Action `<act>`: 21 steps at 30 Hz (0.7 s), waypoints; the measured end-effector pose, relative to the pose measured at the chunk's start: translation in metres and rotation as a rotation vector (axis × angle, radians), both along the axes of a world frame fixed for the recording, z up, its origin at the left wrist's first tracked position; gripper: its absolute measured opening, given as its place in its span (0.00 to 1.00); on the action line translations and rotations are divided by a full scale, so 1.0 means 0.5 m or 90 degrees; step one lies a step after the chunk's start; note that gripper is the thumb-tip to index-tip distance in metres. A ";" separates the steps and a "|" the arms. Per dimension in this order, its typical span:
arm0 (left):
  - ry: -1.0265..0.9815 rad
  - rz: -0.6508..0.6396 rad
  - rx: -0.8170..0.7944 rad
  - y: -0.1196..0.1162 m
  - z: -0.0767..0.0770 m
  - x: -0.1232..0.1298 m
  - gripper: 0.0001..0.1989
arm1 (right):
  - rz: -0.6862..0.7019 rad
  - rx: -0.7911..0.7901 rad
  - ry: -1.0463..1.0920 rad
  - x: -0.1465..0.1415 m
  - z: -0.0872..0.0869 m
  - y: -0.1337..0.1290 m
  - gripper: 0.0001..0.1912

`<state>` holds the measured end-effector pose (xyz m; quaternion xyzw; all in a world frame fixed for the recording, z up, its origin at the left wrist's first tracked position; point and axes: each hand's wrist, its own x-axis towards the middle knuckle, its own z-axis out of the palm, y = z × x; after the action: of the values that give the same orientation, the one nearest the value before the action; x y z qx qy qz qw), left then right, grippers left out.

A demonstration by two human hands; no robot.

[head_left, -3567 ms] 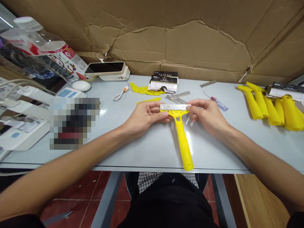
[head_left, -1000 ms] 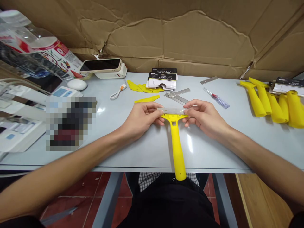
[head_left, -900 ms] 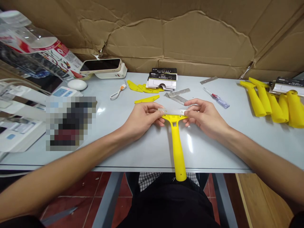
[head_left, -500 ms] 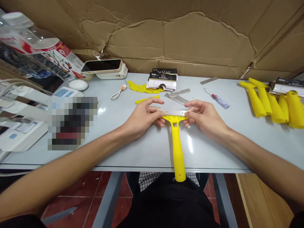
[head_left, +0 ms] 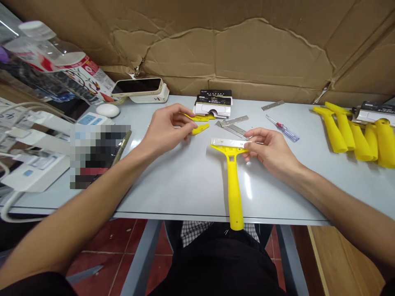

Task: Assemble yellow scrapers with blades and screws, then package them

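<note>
My right hand point(head_left: 270, 150) pinches the right end of a yellow scraper point(head_left: 235, 185), thumb over a metal blade point(head_left: 228, 142) lying along its head. The scraper's handle points toward me, past the table's front edge. My left hand point(head_left: 168, 128) is closed around the left end of a yellow plastic strip point(head_left: 202, 129), whose far end sticks out to the right. Its held end is hidden by my fingers. Behind that hand lie more yellow plastic pieces point(head_left: 205, 118), partly covered. Loose metal blades point(head_left: 235, 121) overlap beyond the scraper head.
Small black-and-white boxes point(head_left: 212, 107) stand at the back. A screwdriver point(head_left: 283, 128) and another blade point(head_left: 273, 105) lie right of centre. Several yellow handles point(head_left: 331, 127) are at the far right. Power strips point(head_left: 40, 164), a phone point(head_left: 137, 86) and bottles point(head_left: 83, 72) crowd the left.
My left hand has let go of the scraper's left end and moved left to the yellow strip. My right hand still holds the scraper, now level with the blade on it.
</note>
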<state>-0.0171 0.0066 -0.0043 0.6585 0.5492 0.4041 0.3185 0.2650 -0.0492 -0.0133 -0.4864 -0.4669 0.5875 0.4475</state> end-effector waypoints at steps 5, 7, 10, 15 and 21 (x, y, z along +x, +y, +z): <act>0.295 -0.011 0.121 0.027 -0.014 -0.031 0.12 | -0.005 0.008 -0.004 0.006 -0.001 0.004 0.14; 0.394 -0.053 0.114 0.032 -0.021 -0.036 0.16 | -0.006 0.010 -0.005 0.008 -0.002 0.004 0.14; 0.480 -0.121 0.125 0.037 -0.034 -0.041 0.21 | -0.007 0.011 -0.007 0.010 -0.003 0.004 0.14; 0.522 -0.161 0.174 0.034 -0.042 -0.040 0.21 | -0.005 0.011 -0.020 0.008 -0.004 0.004 0.13; 0.573 -0.127 0.175 0.010 -0.016 -0.033 0.27 | 0.002 0.007 -0.019 0.008 -0.006 0.004 0.14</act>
<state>-0.0335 0.0119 -0.0125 0.8535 0.5081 0.1156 -0.0037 0.2690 -0.0471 -0.0164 -0.4918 -0.4773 0.5783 0.4426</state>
